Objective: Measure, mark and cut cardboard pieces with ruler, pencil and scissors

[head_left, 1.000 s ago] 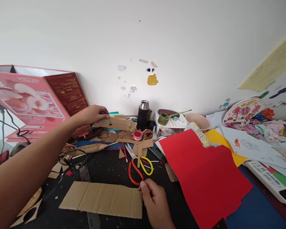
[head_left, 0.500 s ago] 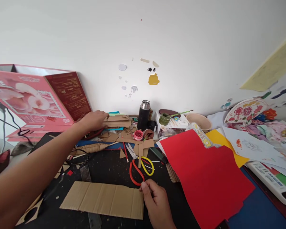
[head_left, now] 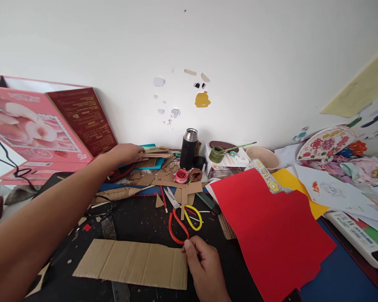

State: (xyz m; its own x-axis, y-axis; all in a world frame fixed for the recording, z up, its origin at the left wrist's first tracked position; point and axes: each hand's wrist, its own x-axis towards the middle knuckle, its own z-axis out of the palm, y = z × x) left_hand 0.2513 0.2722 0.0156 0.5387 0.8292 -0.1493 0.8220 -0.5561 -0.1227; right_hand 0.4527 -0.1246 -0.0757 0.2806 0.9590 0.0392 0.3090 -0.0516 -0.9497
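My left hand (head_left: 127,154) reaches to the back of the desk, its fingers closed around the end of some stacked cardboard scraps (head_left: 156,154); the fingertips are partly hidden. My right hand (head_left: 204,264) is closed at the upper right corner of a corrugated cardboard strip (head_left: 132,264), thumb and forefinger pinched there. The strip lies flat on the black mat across a metal ruler (head_left: 121,291). Just above my right fingertips lie open scissors (head_left: 176,226) with one red and one yellow handle. A T-shaped cardboard piece (head_left: 184,195) touches the scissors.
A black flask (head_left: 189,151) stands at the back beside open pots of red paint (head_left: 181,176) and brown paint (head_left: 195,175). A green jar (head_left: 216,155) holds a brush. Red paper (head_left: 271,230) covers the right side. A pink box (head_left: 38,126) stands at left.
My left hand has shifted slightly at the stacked scraps, whose top pieces now sit at a different angle. My right hand stays at the strip's corner. The view has moved a little.
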